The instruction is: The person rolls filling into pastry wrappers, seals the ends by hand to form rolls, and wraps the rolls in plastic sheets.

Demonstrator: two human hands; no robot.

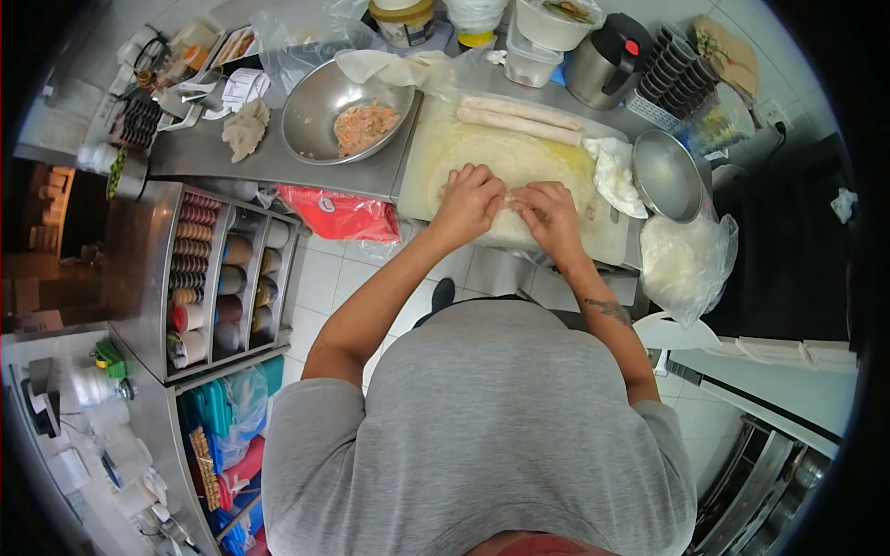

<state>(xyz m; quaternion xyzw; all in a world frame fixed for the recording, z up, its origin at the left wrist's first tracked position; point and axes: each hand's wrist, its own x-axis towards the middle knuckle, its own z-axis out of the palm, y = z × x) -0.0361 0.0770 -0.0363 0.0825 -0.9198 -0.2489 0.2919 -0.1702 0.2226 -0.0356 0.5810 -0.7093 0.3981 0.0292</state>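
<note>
While spread flat on the cutting board [607, 243], within easy reach: pale, smooth-looking, roundish sheet [505, 156].
Bent fingers of left hand [470, 202] held close together, near right hand's [549, 215] curled ones, apparently for fine control; grip impossible to tell. Rolls [519, 120] beyond, seemingly aside for working room.

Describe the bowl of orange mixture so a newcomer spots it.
On the steel counter, find the pale board. Left of it sits a wide steel bowl. The orange mixture inside separates it from the smaller steel bowl at right.
</note>
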